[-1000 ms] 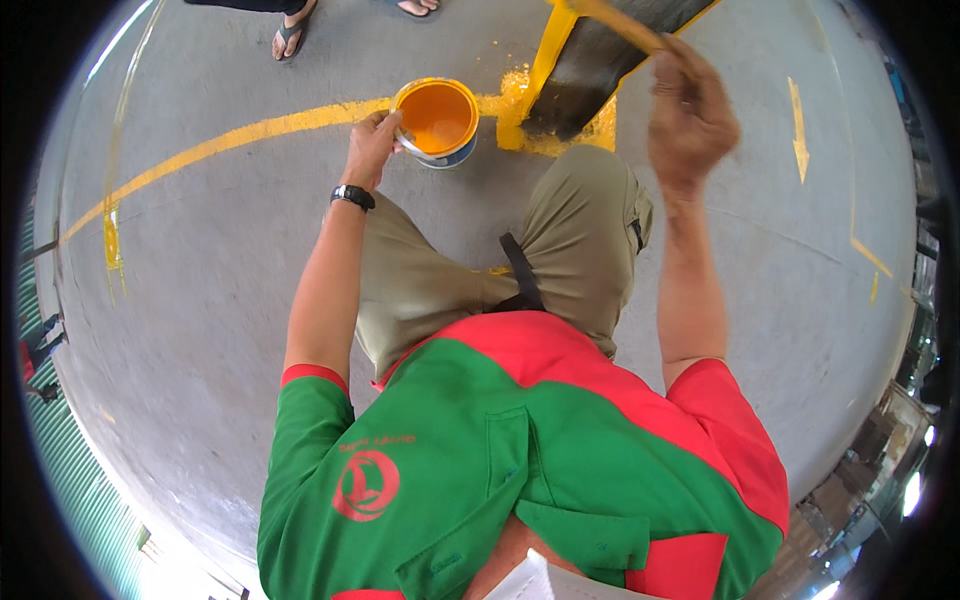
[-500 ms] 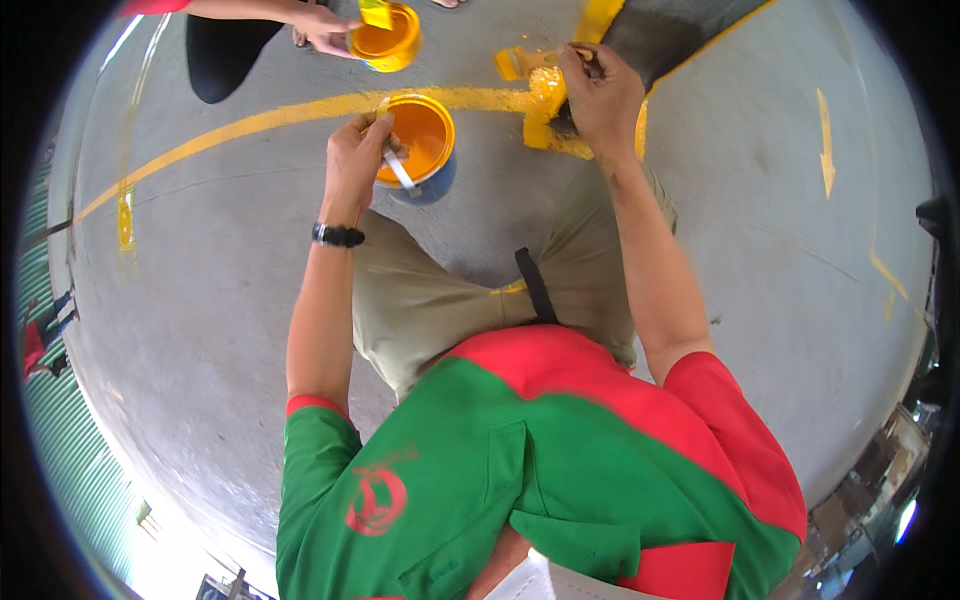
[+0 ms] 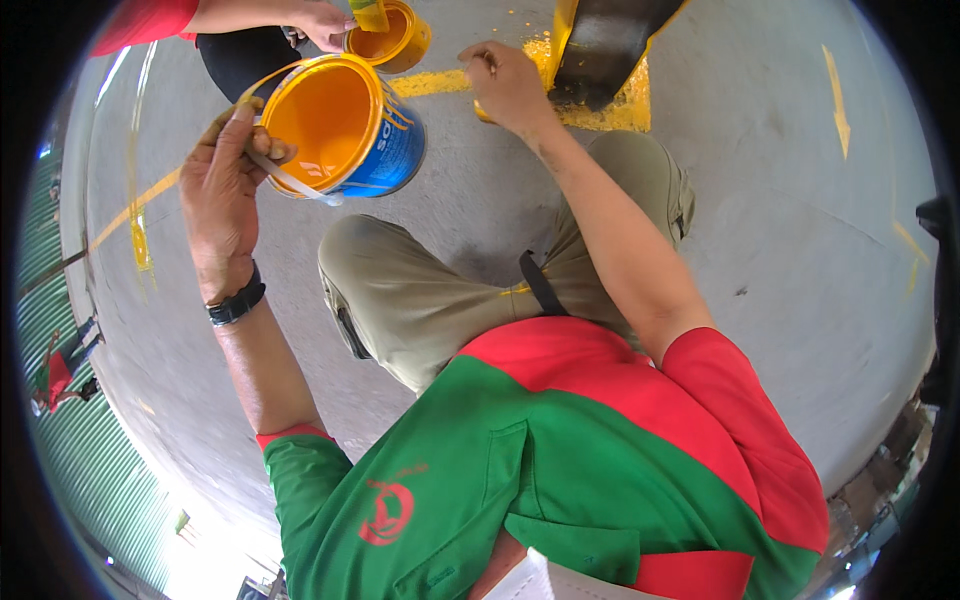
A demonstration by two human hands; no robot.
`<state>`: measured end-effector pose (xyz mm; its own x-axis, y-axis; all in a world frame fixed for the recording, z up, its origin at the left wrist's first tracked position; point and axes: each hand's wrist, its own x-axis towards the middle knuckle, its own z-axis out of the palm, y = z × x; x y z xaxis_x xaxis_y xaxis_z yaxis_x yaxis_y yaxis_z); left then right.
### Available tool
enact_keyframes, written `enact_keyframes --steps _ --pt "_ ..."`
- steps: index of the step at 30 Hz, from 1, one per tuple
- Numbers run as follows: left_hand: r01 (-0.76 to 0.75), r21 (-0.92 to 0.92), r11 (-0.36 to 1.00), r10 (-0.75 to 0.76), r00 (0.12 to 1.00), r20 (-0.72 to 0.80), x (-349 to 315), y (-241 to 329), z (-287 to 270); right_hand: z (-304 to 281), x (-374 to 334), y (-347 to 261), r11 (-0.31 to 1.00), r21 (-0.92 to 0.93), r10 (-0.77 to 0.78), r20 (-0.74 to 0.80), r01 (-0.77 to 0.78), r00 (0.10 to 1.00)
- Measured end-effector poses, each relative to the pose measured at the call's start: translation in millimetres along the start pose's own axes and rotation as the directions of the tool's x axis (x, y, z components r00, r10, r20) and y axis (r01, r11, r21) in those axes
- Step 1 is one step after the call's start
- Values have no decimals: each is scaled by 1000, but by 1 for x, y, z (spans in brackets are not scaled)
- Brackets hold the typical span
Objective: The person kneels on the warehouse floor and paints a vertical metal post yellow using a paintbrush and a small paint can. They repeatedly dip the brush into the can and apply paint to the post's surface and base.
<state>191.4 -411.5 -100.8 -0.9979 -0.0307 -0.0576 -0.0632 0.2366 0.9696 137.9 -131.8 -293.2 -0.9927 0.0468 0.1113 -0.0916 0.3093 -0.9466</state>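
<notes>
My left hand [image 3: 228, 160] is closed round the white handle of a blue paint bucket [image 3: 395, 150], which is held up and tilted so that its mouth shows. Inside is orange-yellow paint [image 3: 315, 125], and yellow drips run over the rim. My right hand [image 3: 508, 88] is a closed grip above the floor, to the right of the bucket. The paintbrush that shows in it in the earlier picture is now mostly hidden behind the hand; only a yellow bit [image 3: 483, 113] shows beneath. Nearest to that hand is the yellow-painted foot [image 3: 610, 110] of a dark post.
A co-worker's hand [image 3: 325, 25] is at a smaller yellow paint pot [image 3: 405, 45], with a yellow brush [image 3: 370, 14] over it. Yellow lines [image 3: 435, 84] cross the grey floor [image 3: 800, 270]. The dark post [image 3: 610, 50] rises at the top, with yellow edges and paint specks round it.
My left hand has lifted the bucket, moving left and closer to me. My right hand has moved left, away from the post, and the brush has gone out of clear sight.
</notes>
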Motion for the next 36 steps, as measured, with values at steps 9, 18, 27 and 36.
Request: enact_keyframes --steps 9,18,27,36 --pt "-99 5 995 99 995 16 16 36 -4 38 -38 3 856 203 389 351 -475 851" --pt "-136 122 983 132 990 44 20 62 5 30 -45 -13 524 545 377 540 -654 753" --pt "-466 411 784 392 884 253 35 111 20 -34 -52 -42 658 507 432 351 -556 831" --pt "-502 270 822 387 839 381 45 114 4 -57 -59 -65 776 465 435 95 -426 895"
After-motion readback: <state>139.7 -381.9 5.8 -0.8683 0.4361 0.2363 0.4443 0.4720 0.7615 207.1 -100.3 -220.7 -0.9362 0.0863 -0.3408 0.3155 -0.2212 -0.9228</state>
